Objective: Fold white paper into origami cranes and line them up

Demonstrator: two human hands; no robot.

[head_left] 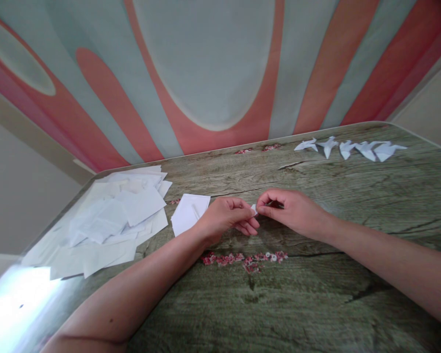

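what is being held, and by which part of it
A small white paper piece: the left hand pinches its left edge, the right hand its right edge; the rest is hidden.

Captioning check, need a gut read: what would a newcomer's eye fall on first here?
Probably the bold red-and-grey backdrop filling the top of the view. Next, the heap of white paper sheets at the left of the wood-grain table, and the row of folded white paper figures near its far edge, at right. Mid-view, the left hand and right hand meet at a small white paper piece.
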